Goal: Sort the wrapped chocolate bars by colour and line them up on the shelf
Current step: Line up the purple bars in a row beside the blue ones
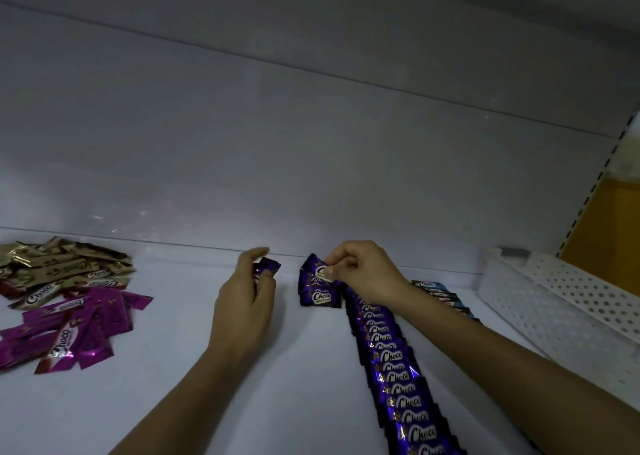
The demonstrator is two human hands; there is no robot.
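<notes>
Your left hand [244, 299] and right hand [360, 269] each pinched on a purple bar [266, 267], both above the white shelf [284, 368].

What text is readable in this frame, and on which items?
"Choco": purple bars in the lined-up row
"Choco": small purple stack under the right hand
"Choco": magenta bars in the loose pile
"Choco": gold bars in the pile, some upside down
Small print under each logo: too small to read
Blue bars and the bar in the left hand: not legible
</notes>
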